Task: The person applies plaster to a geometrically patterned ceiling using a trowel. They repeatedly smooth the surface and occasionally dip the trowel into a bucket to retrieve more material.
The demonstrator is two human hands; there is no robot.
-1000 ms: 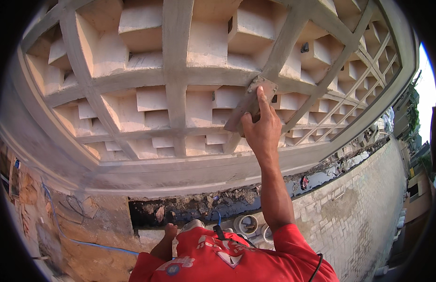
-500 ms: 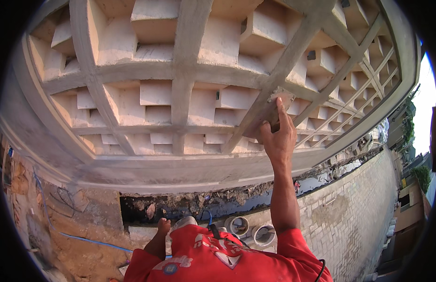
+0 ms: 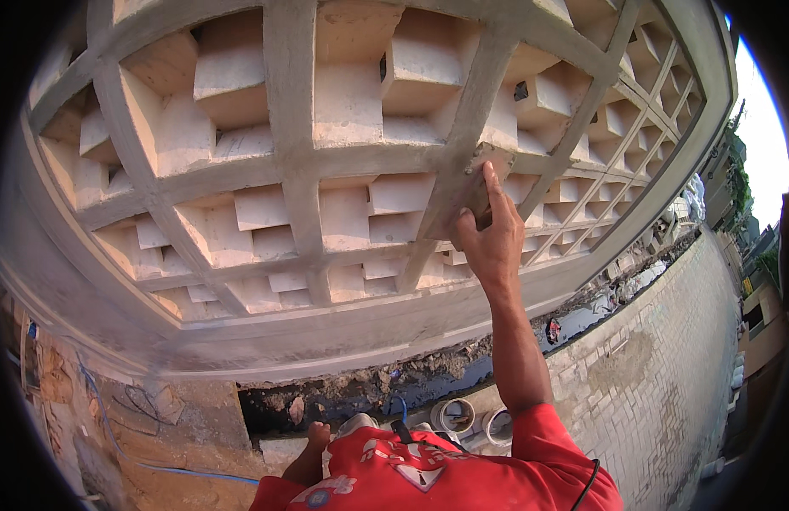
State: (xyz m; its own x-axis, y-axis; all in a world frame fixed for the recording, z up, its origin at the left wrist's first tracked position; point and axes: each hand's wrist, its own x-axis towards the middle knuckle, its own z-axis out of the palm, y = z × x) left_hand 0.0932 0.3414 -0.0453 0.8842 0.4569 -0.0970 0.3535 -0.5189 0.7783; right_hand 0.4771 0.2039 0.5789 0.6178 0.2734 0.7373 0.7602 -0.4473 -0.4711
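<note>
My right hand (image 3: 494,243) is raised to a grey concrete lattice wall (image 3: 294,94), gripping a flat, plaster-smeared trowel (image 3: 451,204). Its index finger is stretched along the blade and the thumb lies lower on it. The blade rests against a slanting rib, near where that rib crosses a horizontal one. How the fingers wrap the handle is hidden behind the hand. My left hand (image 3: 319,433) hangs low beside my body, small in view, with its fingers curled; anything inside it is hidden.
Recessed pale blocks fill the lattice openings. Below the wall runs a ditch (image 3: 343,399) with dark water and rubble. Two buckets (image 3: 454,416) stand by my feet. A blue hose (image 3: 169,468) crosses the dirt at left, and paving (image 3: 641,383) stretches away at right.
The view has shifted, so the wall openings appear further left and the ground lower. My right hand keeps the trowel against the same rib, slightly higher in the picture.
</note>
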